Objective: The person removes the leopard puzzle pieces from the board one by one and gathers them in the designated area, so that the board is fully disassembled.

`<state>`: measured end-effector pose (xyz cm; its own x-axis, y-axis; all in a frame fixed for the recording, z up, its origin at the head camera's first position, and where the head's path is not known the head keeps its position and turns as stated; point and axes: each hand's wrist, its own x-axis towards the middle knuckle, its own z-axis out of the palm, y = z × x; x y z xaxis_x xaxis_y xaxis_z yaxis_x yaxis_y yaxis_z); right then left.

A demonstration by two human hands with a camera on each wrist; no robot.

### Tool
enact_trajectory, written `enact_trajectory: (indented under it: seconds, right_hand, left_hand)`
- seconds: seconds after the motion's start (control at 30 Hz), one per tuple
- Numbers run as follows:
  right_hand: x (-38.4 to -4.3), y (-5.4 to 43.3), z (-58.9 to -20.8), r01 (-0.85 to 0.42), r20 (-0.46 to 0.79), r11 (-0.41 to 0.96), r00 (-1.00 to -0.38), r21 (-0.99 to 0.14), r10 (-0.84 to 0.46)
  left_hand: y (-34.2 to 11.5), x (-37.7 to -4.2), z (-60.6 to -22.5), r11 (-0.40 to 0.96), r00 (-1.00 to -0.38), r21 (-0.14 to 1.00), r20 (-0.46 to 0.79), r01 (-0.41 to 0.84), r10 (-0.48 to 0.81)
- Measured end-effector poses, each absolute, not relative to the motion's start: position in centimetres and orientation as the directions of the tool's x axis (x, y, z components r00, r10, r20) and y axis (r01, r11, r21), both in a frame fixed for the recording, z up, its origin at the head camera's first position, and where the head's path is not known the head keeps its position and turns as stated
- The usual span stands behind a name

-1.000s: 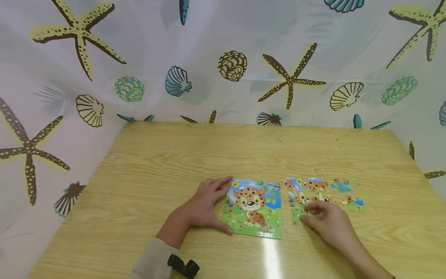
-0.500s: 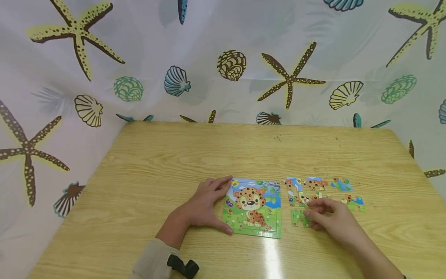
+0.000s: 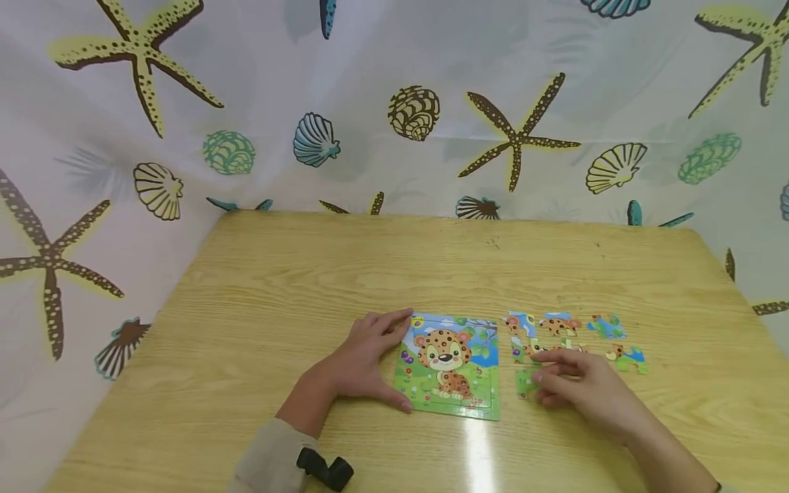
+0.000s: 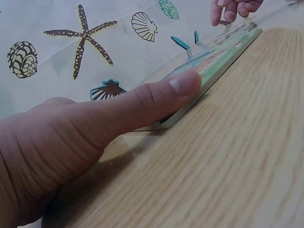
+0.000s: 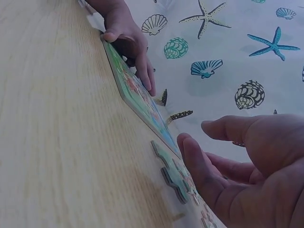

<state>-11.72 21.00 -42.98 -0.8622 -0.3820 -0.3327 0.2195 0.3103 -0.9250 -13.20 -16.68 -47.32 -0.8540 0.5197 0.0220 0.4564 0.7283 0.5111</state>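
Observation:
A square jigsaw puzzle board (image 3: 446,366) with a cartoon leopard lies flat on the wooden table. My left hand (image 3: 364,359) holds its left side, thumb at the near-left corner and index finger at the far-left corner. In the left wrist view the thumb (image 4: 156,97) lies along the board's edge. Just right of the board, my right hand (image 3: 579,390) hovers over loose puzzle pieces, thumb and index finger apart with nothing between them in the right wrist view. A green corner piece (image 3: 524,384) shows beside its fingertips, partly covered by them. Other pieces are partly hidden under that hand.
Loose pieces lie in rough rows right of the board, among them a leopard-back piece (image 3: 559,324), a blue leafy piece (image 3: 608,326) and a blue-green piece (image 3: 631,359). A curtain (image 3: 370,68) printed with shells and starfish hangs behind the wooden table (image 3: 308,274).
My right hand has drawn back slightly from the green corner piece, then come back over it; that piece has shifted marginally. The left hand and the board have kept their place.

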Motion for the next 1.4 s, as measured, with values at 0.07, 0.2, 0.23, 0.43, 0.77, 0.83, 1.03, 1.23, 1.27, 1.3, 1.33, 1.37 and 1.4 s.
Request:
enact_trajectory:
  seconds: [0.07,0.2,0.23,0.43,0.77,0.83,1.03,1.23,1.27,1.3,1.33,1.37,1.4]
  right_hand:
    - [-11.8,20.7,-42.9,0.207,-0.326,0.302,-0.845,-0.931,-0.424]
    - [-11.9,20.0,-42.8,0.19,-0.313,0.289,-0.823,-0.938,-0.473]
    - [-11.9,19.8,-42.8,0.183,-0.307,0.287,-0.82,-0.94,-0.484]
    - [-12.0,18.1,-42.6,0.15,-0.27,0.258,-0.802,-0.954,-0.533]
    - [-12.3,14.2,-43.1,0.134,-0.266,0.255,-0.754,-0.958,-0.601]
    - [-12.3,13.4,-43.3,0.114,-0.263,0.27,-0.739,-0.956,-0.62]
    - [-11.8,12.2,-43.9,0.055,-0.253,0.311,-0.723,-0.949,-0.643]
    - [-11.3,12.0,-44.0,0.047,-0.272,0.35,-0.729,-0.936,-0.628]
    - [-11.2,12.0,-44.0,0.052,-0.275,0.349,-0.729,-0.936,-0.627]
    - [-11.2,12.0,-43.9,0.055,-0.275,0.346,-0.729,-0.936,-0.627]
    - [-11.2,11.9,-43.9,0.057,-0.275,0.344,-0.729,-0.937,-0.627]
    - [-11.3,11.8,-43.9,0.058,-0.274,0.343,-0.731,-0.938,-0.625]
    - [-11.4,11.7,-43.9,0.061,-0.274,0.341,-0.733,-0.938,-0.623]
  left_hand:
    - [-16.6,-13.2,-47.4,0.727,-0.853,0.514,0.02,0.455,0.521]
    - [-16.6,-13.1,-47.5,0.722,-0.852,0.523,0.017,0.453,0.523]
    - [-16.6,-13.1,-47.5,0.721,-0.852,0.523,0.018,0.454,0.524]
    - [-16.7,-13.1,-47.4,0.721,-0.85,0.518,0.019,0.459,0.527]
    - [-16.9,-13.2,-47.3,0.718,-0.848,0.52,0.025,0.463,0.529]
    - [-16.9,-13.2,-47.2,0.715,-0.847,0.523,0.025,0.464,0.531]
    - [-16.8,-13.2,-47.3,0.721,-0.848,0.513,0.028,0.466,0.529]
    - [-16.5,-13.0,-47.3,0.705,-0.839,0.53,0.024,0.472,0.544]
    - [-16.5,-13.0,-47.3,0.705,-0.839,0.53,0.023,0.471,0.544]
    - [-16.6,-13.0,-47.3,0.709,-0.839,0.523,0.025,0.474,0.543]
    - [-16.6,-13.0,-47.3,0.714,-0.842,0.516,0.025,0.473,0.539]
    - [-16.7,-13.0,-47.3,0.718,-0.845,0.513,0.027,0.47,0.534]
    - [-16.8,-13.0,-47.3,0.723,-0.848,0.507,0.029,0.47,0.53]
